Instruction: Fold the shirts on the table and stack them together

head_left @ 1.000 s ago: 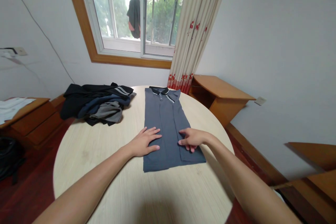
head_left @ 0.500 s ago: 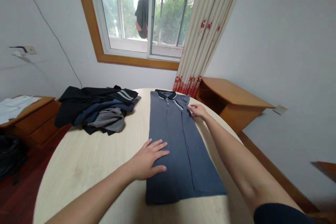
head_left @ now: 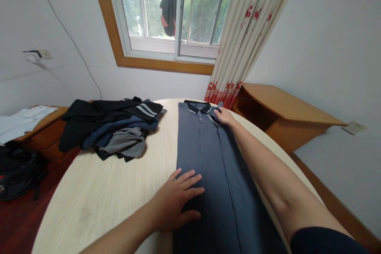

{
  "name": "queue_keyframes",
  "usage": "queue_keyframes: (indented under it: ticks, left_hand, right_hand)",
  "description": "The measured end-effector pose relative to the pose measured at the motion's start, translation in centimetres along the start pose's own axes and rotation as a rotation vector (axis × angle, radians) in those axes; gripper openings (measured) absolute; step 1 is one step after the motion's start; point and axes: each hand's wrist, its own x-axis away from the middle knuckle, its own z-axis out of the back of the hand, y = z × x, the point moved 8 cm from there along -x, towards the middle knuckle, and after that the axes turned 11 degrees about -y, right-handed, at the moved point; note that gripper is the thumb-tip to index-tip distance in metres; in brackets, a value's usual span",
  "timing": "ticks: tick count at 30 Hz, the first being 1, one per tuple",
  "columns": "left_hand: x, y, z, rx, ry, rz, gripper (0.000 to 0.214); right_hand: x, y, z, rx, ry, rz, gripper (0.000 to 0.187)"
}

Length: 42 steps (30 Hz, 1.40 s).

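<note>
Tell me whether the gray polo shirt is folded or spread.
Partly folded: the polo shirt lies on the table, but no sleeve spreads left of its collar, and a fold-like edge runs down its right part.

From my remote seat I saw a slate-grey fabric polo shirt [head_left: 205, 151] lying flat, front upward, lengthwise on a pale, wood-grained table with a curved edge [head_left: 119, 194]. Its black collar [head_left: 205, 108], trimmed with thin white edging, sat at the far end, and below it a short placket [head_left: 200, 116] carried small, pale, round buttons. A black-and-white striped band [head_left: 213, 120] slanted across the chest on the right of my view. The left edge ran nearly straight, while a long dark line [head_left: 225, 164] ran down the right part; I could not tell crease from fold edge. The near end passed out of my view.
</note>
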Motion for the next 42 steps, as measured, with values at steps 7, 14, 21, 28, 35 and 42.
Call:
queue_keyframes:
  ticks: [7,14,21,28,35,42]
  left_hand:
    - [0.2,-0.2,0.0,0.041,0.055,-0.01,0.06]
    - [0.2,-0.1,0.0,0.053,0.029,-0.002,0.06]
    - [0.1,0.1,0.2,0.039,0.012,0.0,0.06]
    - [0.1,-0.5,0.2,0.056,0.08,-0.001,0.048]
    - [1.2,-2.2,3.1,-0.053,0.324,0.279,0.024]
    - [2.0,-2.2,3.3,-0.087,0.25,0.533,0.023]
  right_hand:
    - [-1.0,-1.9,-2.3,0.028,-0.065,0.068,0.057]
    - [-0.2,-1.8,-4.5,0.109,-0.248,0.147,0.063]
    - [1.3,-1.4,-5.1,0.11,-0.194,0.128,0.078]
    - [3.4,1.1,-1.7,-0.152,0.023,0.09,0.06]
    - [9.5,3.8,-0.5,-0.05,0.028,-0.103,0.05]
    - [15.1,3.1,-1.6,-0.123,-0.093,-0.164,0.054]
